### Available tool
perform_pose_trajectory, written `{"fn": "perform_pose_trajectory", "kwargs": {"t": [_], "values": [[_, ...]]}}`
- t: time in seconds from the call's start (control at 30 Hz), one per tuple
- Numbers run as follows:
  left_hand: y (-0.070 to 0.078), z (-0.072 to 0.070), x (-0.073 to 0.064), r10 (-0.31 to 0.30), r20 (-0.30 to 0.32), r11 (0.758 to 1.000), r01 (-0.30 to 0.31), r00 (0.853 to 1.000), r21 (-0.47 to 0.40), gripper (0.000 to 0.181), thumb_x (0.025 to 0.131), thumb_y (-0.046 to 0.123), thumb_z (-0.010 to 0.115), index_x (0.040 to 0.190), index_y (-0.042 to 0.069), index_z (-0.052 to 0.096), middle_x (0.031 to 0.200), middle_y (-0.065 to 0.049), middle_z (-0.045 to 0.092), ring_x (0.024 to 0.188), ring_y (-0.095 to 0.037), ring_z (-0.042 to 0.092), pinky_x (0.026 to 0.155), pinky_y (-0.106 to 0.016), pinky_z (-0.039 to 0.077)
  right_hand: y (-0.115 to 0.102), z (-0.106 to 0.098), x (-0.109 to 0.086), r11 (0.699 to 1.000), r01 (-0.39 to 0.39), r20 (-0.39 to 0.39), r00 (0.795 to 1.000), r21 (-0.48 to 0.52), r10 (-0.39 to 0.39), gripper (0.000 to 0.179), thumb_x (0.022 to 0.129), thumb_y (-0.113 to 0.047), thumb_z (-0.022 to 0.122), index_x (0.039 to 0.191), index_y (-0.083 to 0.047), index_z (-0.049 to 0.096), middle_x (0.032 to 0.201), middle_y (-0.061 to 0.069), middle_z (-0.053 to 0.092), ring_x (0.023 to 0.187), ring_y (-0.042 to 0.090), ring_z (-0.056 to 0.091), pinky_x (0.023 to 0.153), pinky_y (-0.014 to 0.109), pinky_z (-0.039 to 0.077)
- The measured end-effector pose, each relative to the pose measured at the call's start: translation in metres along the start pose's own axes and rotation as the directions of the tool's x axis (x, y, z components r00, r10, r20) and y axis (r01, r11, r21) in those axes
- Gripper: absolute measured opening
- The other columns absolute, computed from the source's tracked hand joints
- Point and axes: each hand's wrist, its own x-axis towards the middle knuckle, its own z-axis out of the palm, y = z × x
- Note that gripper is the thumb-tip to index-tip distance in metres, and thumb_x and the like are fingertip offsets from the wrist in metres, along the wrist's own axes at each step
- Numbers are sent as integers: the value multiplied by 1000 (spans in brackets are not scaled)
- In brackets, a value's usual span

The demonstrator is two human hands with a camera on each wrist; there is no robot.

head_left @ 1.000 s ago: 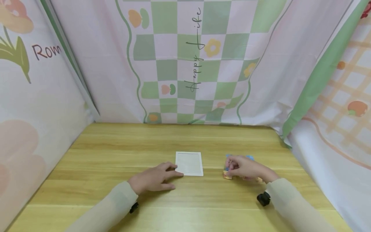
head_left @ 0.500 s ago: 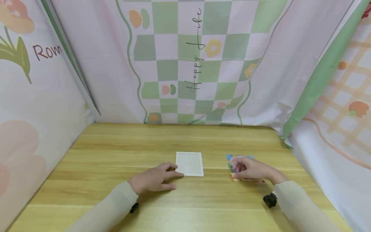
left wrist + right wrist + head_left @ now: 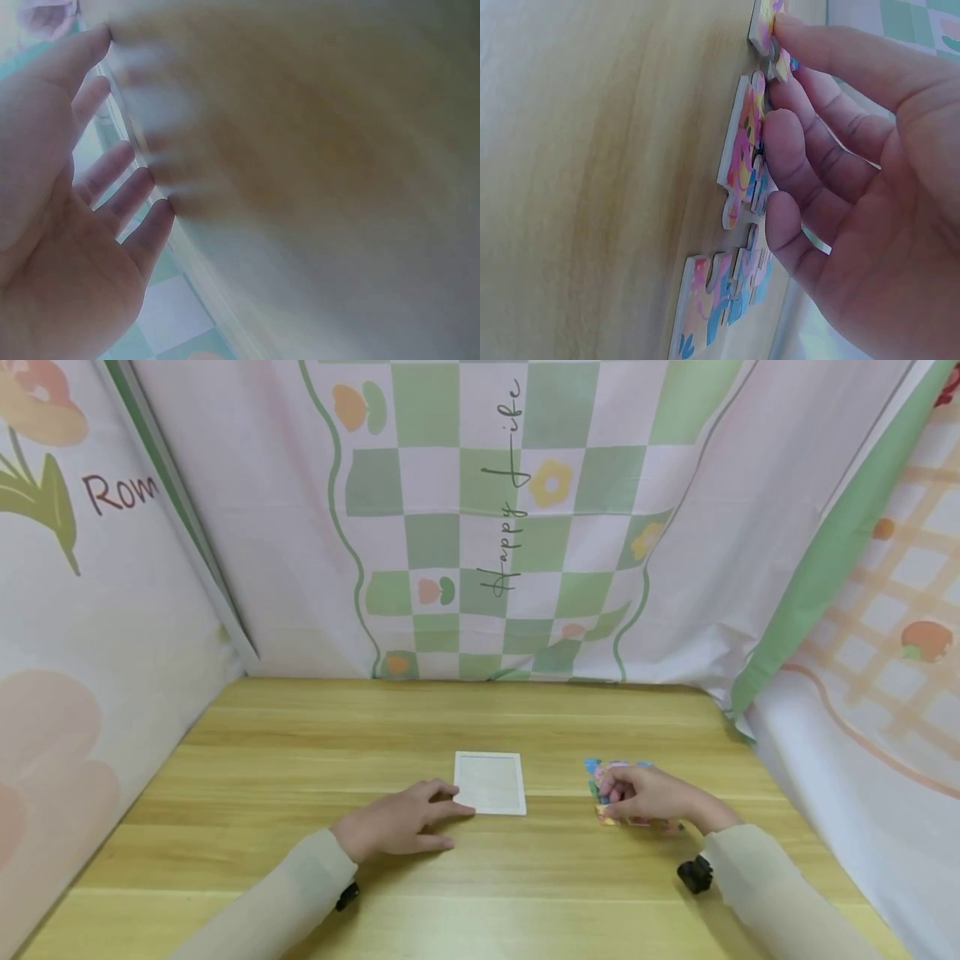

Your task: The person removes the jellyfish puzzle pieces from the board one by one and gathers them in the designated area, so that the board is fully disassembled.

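Note:
My right hand [image 3: 648, 795] pinches a yellow-and-pink jigsaw puzzle piece [image 3: 762, 28] between thumb and fingers, at the near left corner of a cluster of colourful pieces. In the right wrist view a pink-and-orange puzzle piece [image 3: 740, 150] lies under the curled fingers, and a pink-and-blue group of puzzle pieces [image 3: 697, 300] sits a small gap away. The hand hides much of the cluster in the head view. My left hand [image 3: 401, 818] rests with fingers spread, fingertips down on the table and at the left edge of a square white puzzle frame [image 3: 523, 793].
The wooden table [image 3: 315, 735] runs back to a green-and-white checked curtain [image 3: 487, 543]. Printed cloths hang along the left and right sides. A small black wrist camera [image 3: 696, 874] sits under the right sleeve.
My right hand has slid a little to the right, carrying the yellow-and-pink puzzle piece toward the others; over the last half second it has barely moved. The left hand stays put.

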Motion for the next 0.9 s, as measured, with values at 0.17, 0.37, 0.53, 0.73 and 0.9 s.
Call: {"fn": "perform_pose_trajectory", "kwargs": {"t": [0.17,0.37,0.53,0.73,0.9], "values": [[0,0,-1,-13,-1,1000,13,1000,-3,50,101,37,61,149,26,50,152,-13,40,136,-31,42,107,-47,43,1,1,2,1000,10,-18,1000,-17,-10,24,93,-14,73,104,1,57,89,12,56,60,12,50,50,21,44],[-2,0,-1,-23,-14,999,23,1000,-37,50,100,38,63,147,27,51,151,-13,42,134,-30,45,105,-47,45,0,1,3,999,30,-42,999,-44,-32,23,93,-15,73,104,0,58,89,11,58,63,13,53,51,22,46],[-4,0,0,-14,-23,998,12,1000,-63,49,99,37,64,145,24,53,149,-14,43,129,-29,48,104,-45,46,0,0,3,992,47,-110,992,-113,-59,16,95,-16,71,104,-5,62,89,6,60,72,14,57,59,24,50],[-10,-2,4,17,-58,993,-23,998,-113,47,98,36,66,139,17,56,145,-15,45,126,-30,50,104,-46,46,2,-3,1,965,38,-237,966,-258,-102,16,97,-20,69,107,-8,68,95,-1,66,85,16,62,73,31,55],[-21,-11,3,-40,-106,997,33,994,-70,51,100,37,62,142,8,55,144,-11,49,129,-30,50,108,-47,42,7,-8,-3,943,-40,-329,941,-331,-75,22,99,-25,66,114,-9,68,110,7,68,103,31,64,87,53,54]]}}
